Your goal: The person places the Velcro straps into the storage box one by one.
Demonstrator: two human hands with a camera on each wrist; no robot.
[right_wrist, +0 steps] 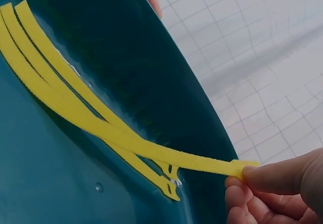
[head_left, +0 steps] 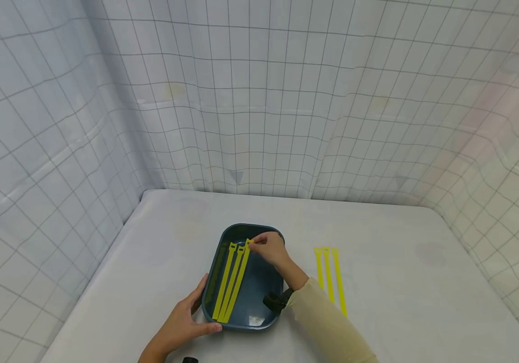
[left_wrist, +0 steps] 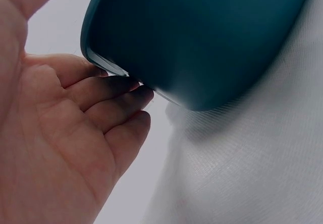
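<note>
Nearest, at the bottom edge, a black object [head_left: 190,360], mostly cut off by the frame. Just beyond, at the near left corner of the tray [head_left: 261,287], the left hand [head_left: 182,322], with fingers only slightly bent and spread wide from the thumb: thumb along the near rim, fingertips touching the left wall from outside. At the lower right, a beige sleeve [head_left: 332,322] and a black wrist device [head_left: 277,301], the latter over the tray's right side. Inside the tray, dark blue-green and rounded at the corners, three yellow straps in all, side by side along the left half, with slotted heads toward the far end and plain ends by the near wall. Among these, two straps [head_left: 234,275] just beside each other, and rightmost the held strap [head_left: 239,277], pinched at its far end between thumb and forefinger of the right hand [head_left: 268,249], and seen from the right wrist, raised there and crossing in front of the other two. Outside, on the white table [head_left: 400,262] to the right, three more straps [head_left: 328,272], roughly parallel, partly behind the sleeve. Farthest back, pale cloth walls [head_left: 286,116] with a dark grid.
</note>
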